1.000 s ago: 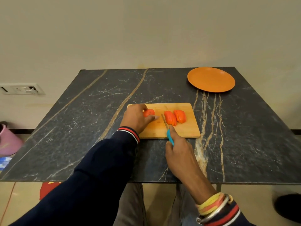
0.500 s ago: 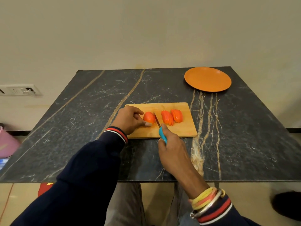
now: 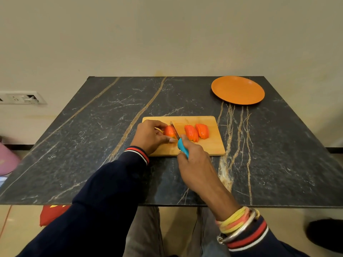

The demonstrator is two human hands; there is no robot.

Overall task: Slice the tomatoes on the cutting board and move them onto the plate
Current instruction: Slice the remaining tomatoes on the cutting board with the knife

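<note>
My left hand [image 3: 151,135] grips the tomato piece [image 3: 169,131] on the cutting board [image 3: 213,147] near the counter's [image 3: 92,145] front edge, my right hand [image 3: 194,160] grips the knife [image 3: 182,147] cutting it, beside sliced tomatoes [image 3: 196,132]; the plate [image 3: 238,90] occupies the far-right corner.

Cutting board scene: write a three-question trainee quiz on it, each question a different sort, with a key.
1. True or false: the orange plate already holds tomato slices.
2. Which hand holds the blue-handled knife? A) left hand B) right hand C) neither
3. Fill in: the left hand steadies a tomato piece on the wooden ____.

Key
1. False; the plate is bare, and the sliced tomato groups lie on the cutting board.
2. B; the right hand grips the handle, the blade at the held piece.
3. cutting board
</note>
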